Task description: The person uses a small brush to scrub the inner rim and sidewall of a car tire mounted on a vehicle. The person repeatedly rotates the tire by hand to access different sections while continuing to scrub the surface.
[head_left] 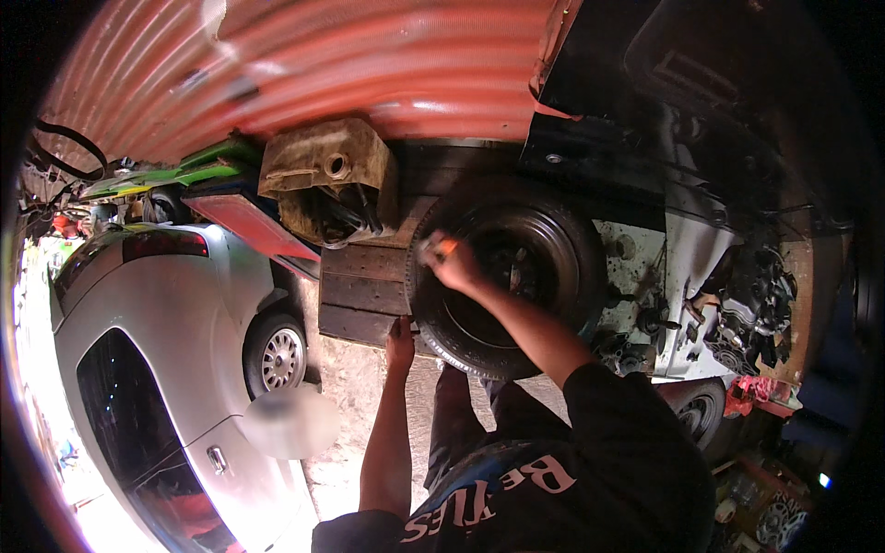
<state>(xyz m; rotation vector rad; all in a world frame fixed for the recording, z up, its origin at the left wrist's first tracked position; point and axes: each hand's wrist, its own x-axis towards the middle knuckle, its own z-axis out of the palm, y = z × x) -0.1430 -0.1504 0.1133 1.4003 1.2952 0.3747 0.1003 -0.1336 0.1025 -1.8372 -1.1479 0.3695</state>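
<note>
A black tyre on a dark steel wheel [553,217] lies flat on a wooden plank bench [364,290] in front of me. Over the tyre's left side, my right hand [454,264] is closed around a small tool [430,247] with an orange part; motion blur hides its exact kind. My left hand [400,347] is at the bench's front edge, just left of the tyre. Its fingers are curled closed near a small dark piece, and I cannot make out what they hold.
A dirty tan plastic tank [323,157] stands behind the bench's left end. To the left is a silver car [175,286], with a red panel [253,230] leaning beside it. Dark metal parts [751,304] crowd the right side, above another wheel [698,412].
</note>
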